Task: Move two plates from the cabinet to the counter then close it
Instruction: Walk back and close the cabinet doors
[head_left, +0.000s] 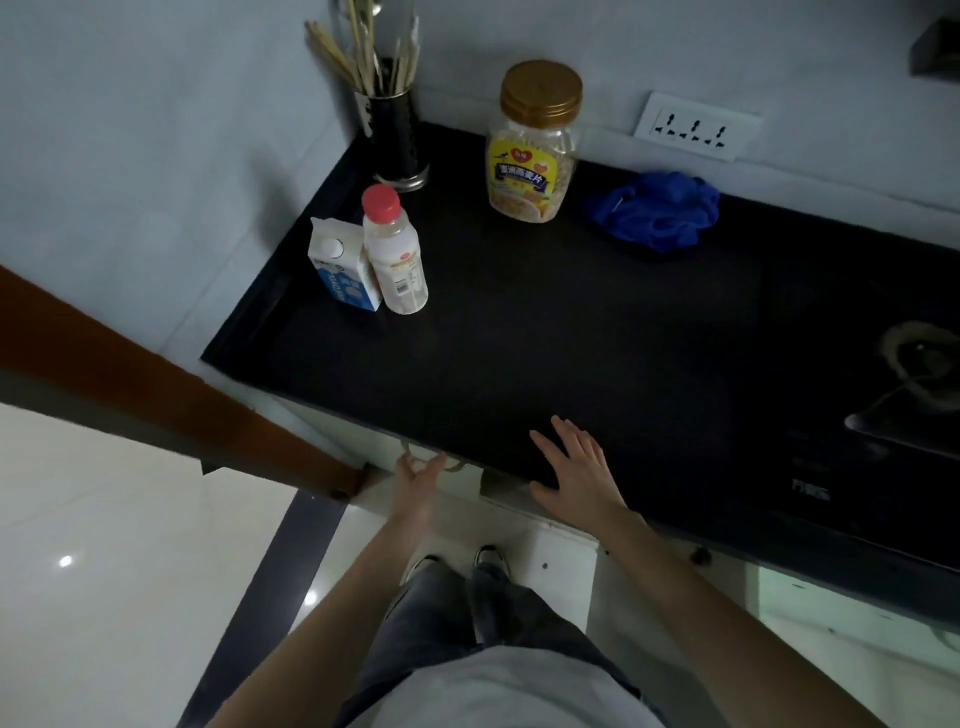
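Evidently I brace my right hand, fingers spread flat, on the counter edge while my left hand reaches the cabinet handle just beneath it, its grip unclear; the plates stay unseen, presumably inside.

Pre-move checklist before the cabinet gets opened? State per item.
1. Left hand on the cabinet handle: fingers reach it, but the grip is not closed round it. Not ok.
2. Right hand free: lies flat on the counter edge and holds nothing. Ok.
3. Landing space for plates: bare dark stretch in front of the milk carton, bottle, jar and blue cloth. Ok.
4. Plates located: none in view, and the cabinet's inside is hidden. Cannot tell.
5. Door swing clear: shoes stand close below the handle. Cannot tell.
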